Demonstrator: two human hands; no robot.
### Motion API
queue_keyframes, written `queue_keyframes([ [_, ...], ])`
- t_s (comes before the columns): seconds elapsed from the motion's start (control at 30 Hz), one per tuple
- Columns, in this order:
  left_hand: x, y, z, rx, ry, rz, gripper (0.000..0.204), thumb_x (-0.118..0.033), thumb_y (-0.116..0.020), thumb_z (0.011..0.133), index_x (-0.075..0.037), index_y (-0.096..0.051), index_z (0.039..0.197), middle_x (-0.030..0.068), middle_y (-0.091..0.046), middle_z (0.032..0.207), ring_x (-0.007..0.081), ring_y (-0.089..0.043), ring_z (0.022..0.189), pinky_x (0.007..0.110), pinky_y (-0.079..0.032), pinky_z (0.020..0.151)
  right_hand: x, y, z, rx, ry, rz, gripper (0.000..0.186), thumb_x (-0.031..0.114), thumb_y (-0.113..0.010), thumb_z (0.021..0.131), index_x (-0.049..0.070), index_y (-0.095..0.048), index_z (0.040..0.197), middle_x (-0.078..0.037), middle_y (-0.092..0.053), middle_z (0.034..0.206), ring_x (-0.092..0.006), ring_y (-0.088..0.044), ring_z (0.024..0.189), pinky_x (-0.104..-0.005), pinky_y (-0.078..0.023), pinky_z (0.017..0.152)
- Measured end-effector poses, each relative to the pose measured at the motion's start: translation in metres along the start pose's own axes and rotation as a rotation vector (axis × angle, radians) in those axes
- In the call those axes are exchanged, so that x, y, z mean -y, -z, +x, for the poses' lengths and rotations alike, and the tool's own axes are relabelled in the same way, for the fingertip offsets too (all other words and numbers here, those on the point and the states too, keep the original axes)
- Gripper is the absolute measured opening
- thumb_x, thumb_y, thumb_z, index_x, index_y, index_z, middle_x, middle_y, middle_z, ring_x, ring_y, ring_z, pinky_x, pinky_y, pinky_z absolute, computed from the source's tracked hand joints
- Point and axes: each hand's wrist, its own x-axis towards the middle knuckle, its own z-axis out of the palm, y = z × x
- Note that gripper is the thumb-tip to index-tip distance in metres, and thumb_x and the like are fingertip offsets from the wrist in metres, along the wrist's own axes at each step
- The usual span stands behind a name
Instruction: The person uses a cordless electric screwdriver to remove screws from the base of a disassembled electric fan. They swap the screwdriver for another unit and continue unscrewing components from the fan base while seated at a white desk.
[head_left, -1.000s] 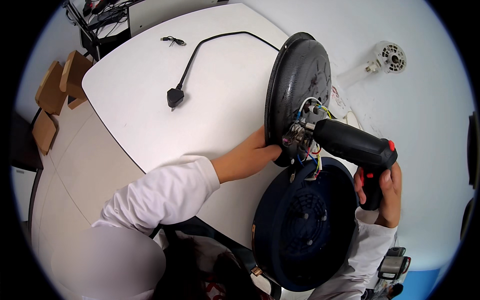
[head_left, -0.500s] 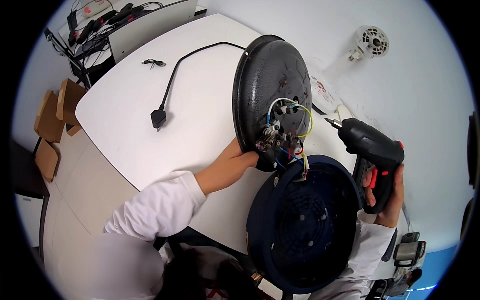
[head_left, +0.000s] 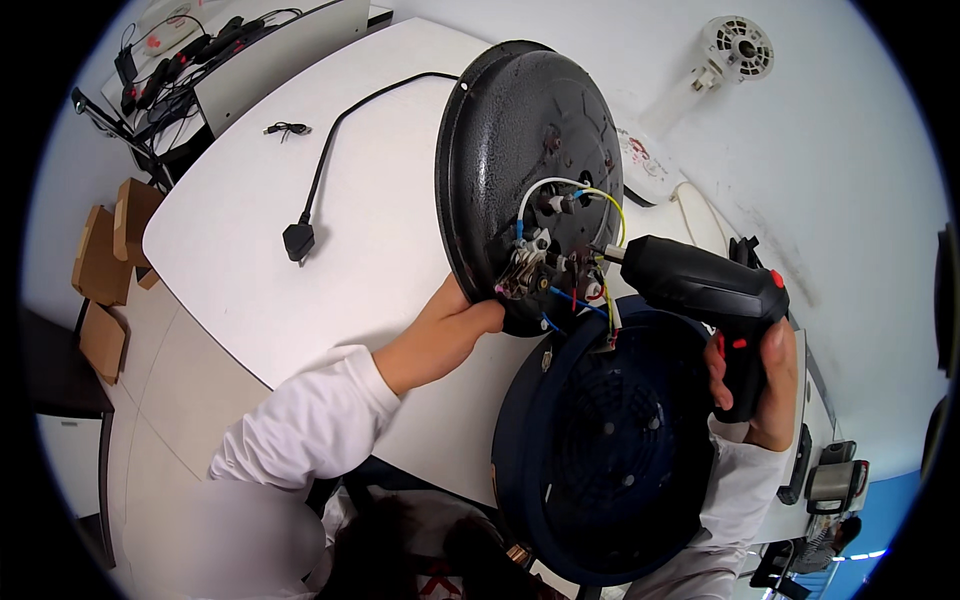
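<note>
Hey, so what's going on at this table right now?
The person's left hand holds a round black plate tilted up by its rim. The right hand grips a black power screwdriver, its tip close to the wired terminals; contact is unclear. An open dark blue housing is just below the plate, and a black plug lies on the white table.

Disc between plug on the table, left, and power screwdriver, right
</note>
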Motion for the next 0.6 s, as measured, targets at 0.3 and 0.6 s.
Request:
queue_keyframes([
  [0.3,0.001,0.001,0.0,-0.028,0.008,0.041,0.053,0.005,-0.042,0.069,-0.006,-0.045,0.12,-0.0005,-0.052,0.088,0.0083,-0.045,0.076,0.022,-0.038,0.069,-0.002,0.002,0.0,0.034,0.01,-0.065,0.06,0.051,-0.042,0.088,-0.002,-0.045,0.114,-0.009,-0.05,0.059,-0.0081,-0.041,0.037,-0.0183,-0.034,0.037],
  [0.6,0.004,0.0,0.003,0.01,0.005,0.047,0.055,0.005,-0.042,0.07,-0.007,-0.043,0.123,-0.0001,-0.052,0.09,0.0086,-0.045,0.078,0.022,-0.039,0.07,0.004,0.002,-0.005,-0.006,0.012,-0.055,0.059,0.051,-0.044,0.088,-0.002,-0.045,0.114,-0.01,-0.05,0.059,-0.0087,-0.041,0.038,-0.0187,-0.033,0.038],
])
